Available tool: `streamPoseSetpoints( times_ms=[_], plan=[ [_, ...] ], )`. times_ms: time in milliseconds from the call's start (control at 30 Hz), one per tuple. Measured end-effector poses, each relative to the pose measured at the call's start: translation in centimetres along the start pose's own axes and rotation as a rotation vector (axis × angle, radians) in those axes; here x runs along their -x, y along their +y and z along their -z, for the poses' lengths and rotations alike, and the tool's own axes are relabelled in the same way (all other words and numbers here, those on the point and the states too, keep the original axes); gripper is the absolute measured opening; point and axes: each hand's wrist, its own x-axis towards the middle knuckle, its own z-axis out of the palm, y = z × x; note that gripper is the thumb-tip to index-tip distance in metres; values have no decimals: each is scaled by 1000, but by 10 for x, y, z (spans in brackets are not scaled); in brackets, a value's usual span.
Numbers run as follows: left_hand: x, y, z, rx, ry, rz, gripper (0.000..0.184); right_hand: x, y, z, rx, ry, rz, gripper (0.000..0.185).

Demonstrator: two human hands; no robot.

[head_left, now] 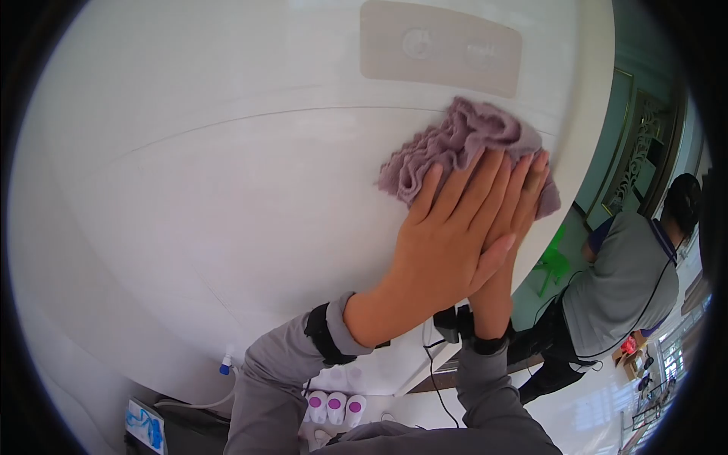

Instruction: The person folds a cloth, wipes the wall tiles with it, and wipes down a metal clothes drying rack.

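Observation:
A crumpled mauve cloth [474, 140] lies against a smooth white surface [250, 197]. My left hand [455, 231] presses on the cloth, its fingers stretched over the lower folds and its thumb pointing right. Partly hidden behind it, my right hand [526, 201] has its fingers on the cloth's right side. The two hands overlap, and the right palm cannot be seen. Just above the cloth, a beige panel [440, 47] with two round shapes is set in the white surface. A thin seam runs across the surface at the cloth's level.
At the right, a person [626, 280] in a grey shirt faces away, near a green plastic stool [557, 262]. Several white bottles [336, 408] with purple dots stand below. A hose with a blue fitting [225, 368] is at lower left. A black cable hangs beneath my hands.

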Motion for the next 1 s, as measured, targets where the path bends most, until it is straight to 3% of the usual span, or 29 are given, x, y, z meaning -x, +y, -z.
streamPoseSetpoints(
  times_ms=[67,167,367,500,667,800,867,933,1000],
  plan=[
    [-27,4,-2,27,119,6,60,-21,5,12,128,-53,67,71],
    [-21,0,5,61,90,-6,60,-19,6,2,297,-11,115,72],
    [-29,-16,17,118,111,-71,60,-30,-12,-5,184,96,91,72],
    [-26,-34,39,60,98,-24,61,-40,-40,-14,169,46,85,70],
    [1,-89,95,-42,96,10,61,-51,-109,-44,13,43,239,65],
    [-34,-132,133,-135,184,-54,62,-111,-142,-67,0,183,440,65],
    [-45,-138,143,-133,180,-51,63,-125,-152,-56,-54,179,439,62],
    [-7,-138,153,-400,212,-31,60,-98,-171,-71,-28,152,430,61],
    [41,-159,128,-151,161,-27,66,-54,-167,-96,69,131,429,61]
  ],
)
